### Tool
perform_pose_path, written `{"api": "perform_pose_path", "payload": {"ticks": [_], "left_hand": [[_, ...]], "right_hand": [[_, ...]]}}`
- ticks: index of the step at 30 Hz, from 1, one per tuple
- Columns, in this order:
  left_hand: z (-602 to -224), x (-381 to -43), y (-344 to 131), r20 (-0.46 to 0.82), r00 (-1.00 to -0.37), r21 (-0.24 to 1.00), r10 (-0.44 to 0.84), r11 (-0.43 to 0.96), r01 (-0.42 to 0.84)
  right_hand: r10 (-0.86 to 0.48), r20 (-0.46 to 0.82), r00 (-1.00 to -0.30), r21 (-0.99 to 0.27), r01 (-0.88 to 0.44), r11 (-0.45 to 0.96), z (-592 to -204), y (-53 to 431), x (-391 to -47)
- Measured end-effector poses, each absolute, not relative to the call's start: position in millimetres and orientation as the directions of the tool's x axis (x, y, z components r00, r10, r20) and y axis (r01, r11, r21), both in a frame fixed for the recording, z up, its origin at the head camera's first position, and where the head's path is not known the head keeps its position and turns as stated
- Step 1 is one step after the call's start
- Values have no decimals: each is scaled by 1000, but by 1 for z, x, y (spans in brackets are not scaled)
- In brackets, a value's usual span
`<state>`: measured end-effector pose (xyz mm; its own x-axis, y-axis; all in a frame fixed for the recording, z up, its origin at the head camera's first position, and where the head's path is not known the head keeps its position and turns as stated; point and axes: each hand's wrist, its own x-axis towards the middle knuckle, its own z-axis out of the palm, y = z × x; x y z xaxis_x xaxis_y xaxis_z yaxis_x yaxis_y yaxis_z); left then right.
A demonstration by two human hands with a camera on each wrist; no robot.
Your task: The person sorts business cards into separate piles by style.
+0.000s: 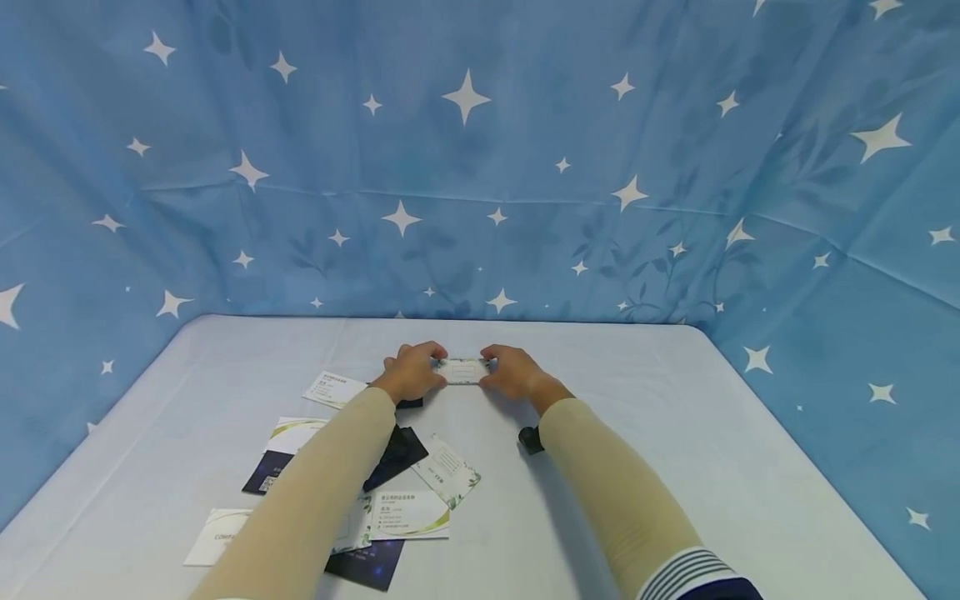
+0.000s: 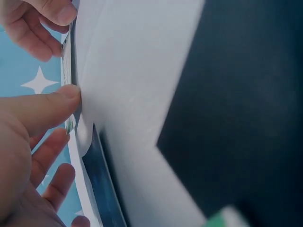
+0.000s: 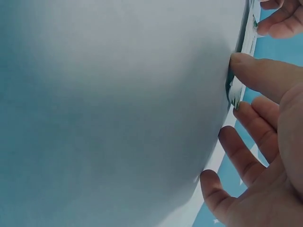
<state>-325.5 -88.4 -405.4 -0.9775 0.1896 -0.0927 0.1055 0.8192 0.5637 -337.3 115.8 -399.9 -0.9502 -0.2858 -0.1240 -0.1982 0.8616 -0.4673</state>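
Together, left hand (image 1: 411, 372), right hand (image 1: 517, 373), pinching cards (image 1: 462, 372)

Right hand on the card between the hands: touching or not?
Touching. Right wrist view: the right hand has its thumb tip against the edge of the card, no gap.

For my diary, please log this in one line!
left hand: pinches leafy card at left end; right hand: pinches same card's right end; other cards: scattered on table

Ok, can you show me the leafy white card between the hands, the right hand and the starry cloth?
Leafy white card (image 1: 462, 372), head view: middle of its face.
Right hand (image 1: 516, 374), head view: back of the hand.
Starry cloth (image 1: 525, 137), head view: bare blue between stars.
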Motion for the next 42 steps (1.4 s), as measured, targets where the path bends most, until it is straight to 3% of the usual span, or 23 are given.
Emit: {"api": "perform_pose_path", "payload": {"ticks": [7,20,29,42], "left_hand": [[-404,-322,-89,-144,-976,570,163,820,53],[-398,-324,-92,-138,-971,541,196,836,92],[-381,-303,-110,-156,-920,495,359,834,242],[-382,-241,-126,-211,-797,430,566,786,445]], "right_hand": [[-275,-148,-950,-436,-186,880,-401,115,-337],[-262,-148,-954,-451,-170,876,-400,115,-336],[-347,-107,-932,-508,-248,824,-389,118,-314],[-582,-119,-805,-499,-458,735,-386,123,-244]]}}
